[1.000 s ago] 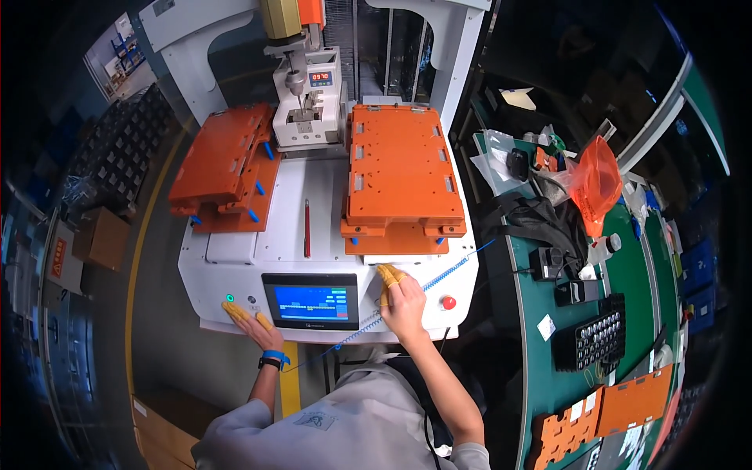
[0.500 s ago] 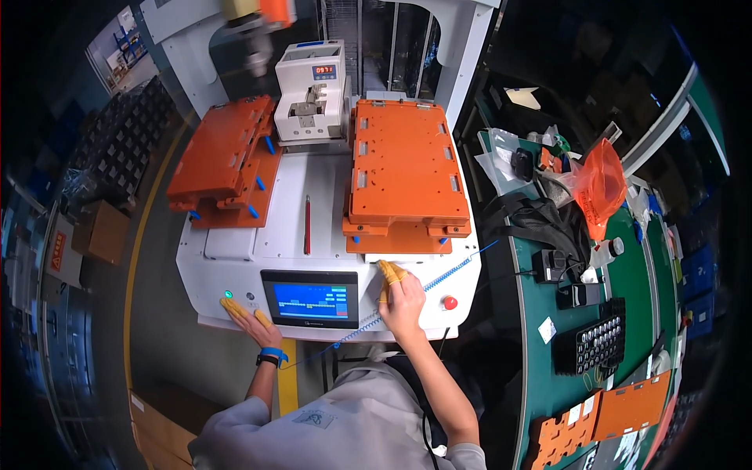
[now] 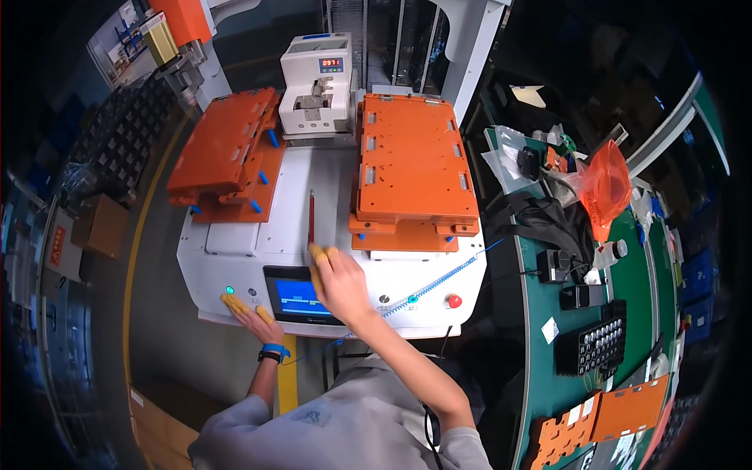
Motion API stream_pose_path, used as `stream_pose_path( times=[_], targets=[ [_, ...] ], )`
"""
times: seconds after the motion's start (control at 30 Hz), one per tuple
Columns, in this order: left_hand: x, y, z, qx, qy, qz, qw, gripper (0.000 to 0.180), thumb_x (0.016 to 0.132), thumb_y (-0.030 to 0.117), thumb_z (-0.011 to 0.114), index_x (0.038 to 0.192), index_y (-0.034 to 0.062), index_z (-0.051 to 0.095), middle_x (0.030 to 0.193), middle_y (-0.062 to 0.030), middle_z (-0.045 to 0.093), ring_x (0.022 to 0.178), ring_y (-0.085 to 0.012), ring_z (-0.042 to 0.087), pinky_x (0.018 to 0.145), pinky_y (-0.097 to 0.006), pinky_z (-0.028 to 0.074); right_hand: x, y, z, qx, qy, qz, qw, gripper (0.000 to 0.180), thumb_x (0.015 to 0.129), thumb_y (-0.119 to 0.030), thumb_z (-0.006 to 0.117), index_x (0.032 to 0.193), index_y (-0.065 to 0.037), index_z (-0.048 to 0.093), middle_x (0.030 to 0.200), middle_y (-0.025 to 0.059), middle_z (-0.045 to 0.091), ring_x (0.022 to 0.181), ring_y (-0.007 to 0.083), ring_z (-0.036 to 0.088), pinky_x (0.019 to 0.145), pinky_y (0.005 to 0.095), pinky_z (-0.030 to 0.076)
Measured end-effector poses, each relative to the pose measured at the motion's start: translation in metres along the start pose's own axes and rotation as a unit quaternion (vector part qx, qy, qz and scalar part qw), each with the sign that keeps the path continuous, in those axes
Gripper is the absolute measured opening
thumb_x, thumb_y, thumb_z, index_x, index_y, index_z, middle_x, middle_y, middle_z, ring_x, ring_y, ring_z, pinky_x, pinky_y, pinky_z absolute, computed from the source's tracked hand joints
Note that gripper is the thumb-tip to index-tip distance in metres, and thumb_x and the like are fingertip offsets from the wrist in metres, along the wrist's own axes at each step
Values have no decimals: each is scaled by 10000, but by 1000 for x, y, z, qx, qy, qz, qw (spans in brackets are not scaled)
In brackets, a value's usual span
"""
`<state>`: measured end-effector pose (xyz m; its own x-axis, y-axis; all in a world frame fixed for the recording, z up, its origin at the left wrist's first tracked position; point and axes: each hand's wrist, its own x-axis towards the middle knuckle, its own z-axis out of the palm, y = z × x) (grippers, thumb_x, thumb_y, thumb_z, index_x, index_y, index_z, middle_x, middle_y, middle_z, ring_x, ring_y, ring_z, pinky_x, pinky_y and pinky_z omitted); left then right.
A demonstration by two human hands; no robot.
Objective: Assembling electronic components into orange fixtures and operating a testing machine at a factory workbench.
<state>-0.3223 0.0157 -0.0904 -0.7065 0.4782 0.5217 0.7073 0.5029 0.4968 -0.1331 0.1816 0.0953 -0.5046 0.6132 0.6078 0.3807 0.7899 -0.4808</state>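
Left hand [image 3: 252, 319], fingers outstretched, lies at machine [image 3: 227, 266] edge; curled right hand [image 3: 339, 280], grip indeterminable, adjoins red tool [image 3: 312, 219] between orange fixtures [image 3: 415, 160].

Your view is bright in the middle and dim around it: the white machine [image 3: 211, 265] catches fairly even light, apparently from above, with soft shade beneath the orange plates [image 3: 411, 168]. You lose detail in the murky background [image 3: 580, 47], while the opening at upper left [image 3: 125, 39] shows paler. The screen [image 3: 294, 291] and red digits [image 3: 331, 63] glow. The counter [image 3: 548, 392] lies dimmer, its edges bowed by your fisheye lens; small items soften toward the rim, and the corners fall to black
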Motion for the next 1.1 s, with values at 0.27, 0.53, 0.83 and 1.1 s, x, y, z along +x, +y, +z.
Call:
stream_pose_path(
  times=[0.27,0.53,0.83,1.1],
  targets=[
    [3,20,-5,-33,3,3,999,766,933,167,490,1581,-79,162,1642,-325,120,1512,-499,150,1244,-560,83,63,10,65,-286,-64,149,944,293,865,-70,640,1138,29,600,1083,166,610,987,295,633,786,372,570],
    [2,18,-8,-29,9,3,1000,790,919,188,481,1591,-65,150,1650,-313,113,1525,-479,139,1250,-548,74,50,0,23,-94,-96,176,975,383,856,18,605,1224,109,548,1058,273,640,825,391,716,653,418,596],
    [5,21,-10,-31,8,10,999,814,907,141,500,1597,-56,116,1660,-297,96,1528,-476,128,1254,-538,67,-47,-23,-39,90,-176,100,975,520,804,39,663,1311,6,555,1005,238,683,798,395,705,700,462,587],
    [7,26,-19,-18,16,32,999,758,954,182,470,1589,-68,140,1656,-298,120,1527,-475,135,1250,-541,86,-117,-21,-11,-1,-173,-21,985,561,730,-53,681,1287,-69,615,839,94,593,668,279,658,611,405,550]
  ],
)
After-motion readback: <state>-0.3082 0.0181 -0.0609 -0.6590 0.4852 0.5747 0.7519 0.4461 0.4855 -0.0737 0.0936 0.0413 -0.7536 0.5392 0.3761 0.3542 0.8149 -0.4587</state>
